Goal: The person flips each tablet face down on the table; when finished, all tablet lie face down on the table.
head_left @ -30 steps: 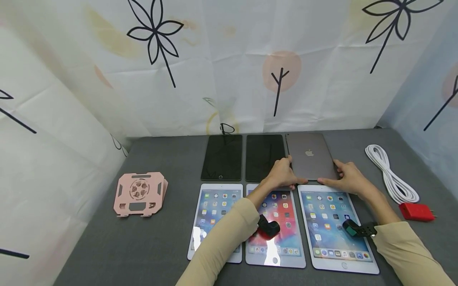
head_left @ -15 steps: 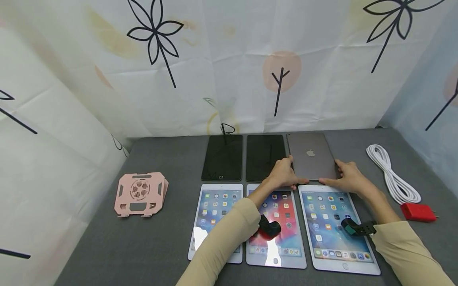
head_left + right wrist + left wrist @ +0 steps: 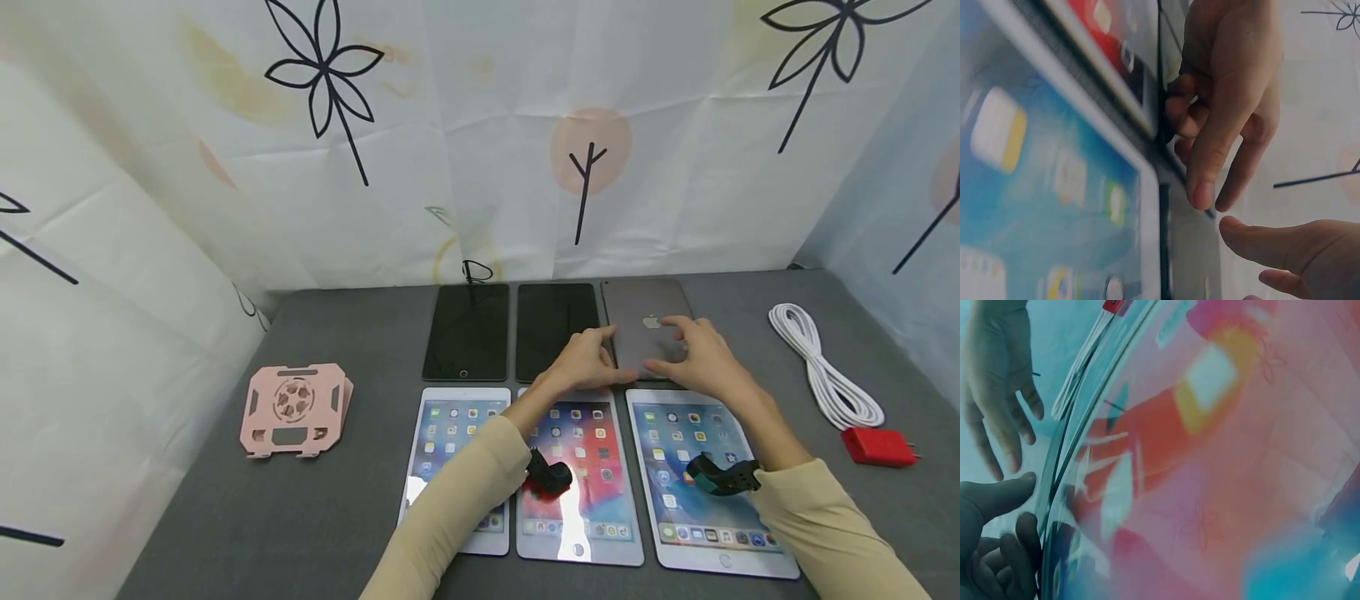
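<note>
Largest item: pale printed cloth (image 3: 465,125) behind a grey-covered table (image 3: 300,525). Tablets lie in two rows of three, the near row white-framed. The right-hand white tablet (image 3: 697,521) lies nearest the right sleeve; the middle white tablet (image 3: 592,483) lies partly under the left forearm. Its red-pink screen fills much of the left-wrist view with reflections the head view does not resolve. The grey-backed tablet (image 3: 637,300), logo up, lies at the right end of the far row, between the hands. Left hand (image 3: 587,360): thumb and forefinger apart at its near-left corner; contact cannot be told. Right-wrist view alone shows the remaining left fingers loosely curled. Right hand (image 3: 701,358): thumb and forefinger spread over the tablet's near-right part, pinching nothing. White cable (image 3: 821,367) beside red plug (image 3: 877,447), far right.
</note>
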A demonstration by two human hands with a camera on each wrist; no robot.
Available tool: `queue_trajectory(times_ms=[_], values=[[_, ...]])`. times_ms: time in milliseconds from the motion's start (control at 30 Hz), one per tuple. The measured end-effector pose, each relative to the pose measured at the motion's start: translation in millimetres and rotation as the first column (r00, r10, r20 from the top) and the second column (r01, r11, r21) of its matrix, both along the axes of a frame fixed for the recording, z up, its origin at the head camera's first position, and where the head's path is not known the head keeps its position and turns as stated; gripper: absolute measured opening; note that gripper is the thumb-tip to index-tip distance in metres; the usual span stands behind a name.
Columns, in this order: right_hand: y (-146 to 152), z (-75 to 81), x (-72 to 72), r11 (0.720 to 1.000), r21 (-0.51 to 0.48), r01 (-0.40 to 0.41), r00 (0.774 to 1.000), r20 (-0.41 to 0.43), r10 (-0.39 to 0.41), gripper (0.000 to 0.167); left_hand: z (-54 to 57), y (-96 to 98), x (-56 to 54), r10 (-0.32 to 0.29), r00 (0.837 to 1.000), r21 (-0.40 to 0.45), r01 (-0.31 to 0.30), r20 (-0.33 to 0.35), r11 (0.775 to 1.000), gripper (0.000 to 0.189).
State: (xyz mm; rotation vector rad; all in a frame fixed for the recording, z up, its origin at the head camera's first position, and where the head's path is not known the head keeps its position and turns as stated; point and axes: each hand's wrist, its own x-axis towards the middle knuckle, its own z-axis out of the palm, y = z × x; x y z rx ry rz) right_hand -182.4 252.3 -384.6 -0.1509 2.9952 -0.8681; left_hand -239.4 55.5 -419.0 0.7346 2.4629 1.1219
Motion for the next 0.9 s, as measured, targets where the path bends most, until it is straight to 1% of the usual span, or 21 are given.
queue_trajectory(times_ms=[67, 167, 267, 367, 500, 600, 700, 900], values=[[-6, 3.3, -0.1, 1.000, -0.019, -0.020, 1.000, 0.000, 0.020, 0.078, 3.1, -6.4, -1.9, -0.001, 0.998, -0.030, -0.001, -0.058, 1.000, 0.087], [-16, 4.9, 0.0, 0.998, -0.039, -0.048, 0.999, 0.003, 0.048, 0.080, 8.3, -18.1, -3.8, 0.004, 0.991, -0.100, -0.018, -0.134, 0.995, 0.089], [-25, 5.0, -0.8, 0.997, -0.045, -0.062, 0.998, -0.005, 0.062, 0.082, 13.9, -32.4, -4.6, -0.006, 0.983, -0.165, -0.025, -0.186, 0.986, 0.093], [-34, 6.0, -2.9, 0.996, -0.046, -0.071, 0.997, -0.017, 0.071, 0.083, 19.6, -47.9, -4.7, -0.018, 0.975, -0.218, -0.032, -0.223, 0.975, 0.097], [-44, 8.3, -5.4, 0.994, -0.057, -0.089, 0.996, -0.009, 0.088, 0.086, 27.3, -66.2, -4.6, -0.019, 0.971, -0.261, -0.045, -0.238, 0.964, 0.101], [-51, 9.0, -7.2, 0.993, -0.062, -0.098, 0.995, -0.002, 0.098, 0.087, 30.6, -79.3, -4.4, -0.017, 0.971, -0.287, -0.055, -0.240, 0.957, 0.103], [-58, 8.9, -8.8, 0.993, -0.064, -0.102, 0.995, 0.005, 0.103, 0.087, 31.3, -91.8, -4.6, -0.008, 0.970, -0.303, -0.068, -0.242, 0.950, 0.106], [-70, 7.2, -11.2, 0.991, -0.078, -0.105, 0.994, 0.035, 0.108, 0.086, 27.6, -112.7, -5.8, 0.011, 0.971, -0.328, -0.091, -0.237, 0.940, 0.112]])
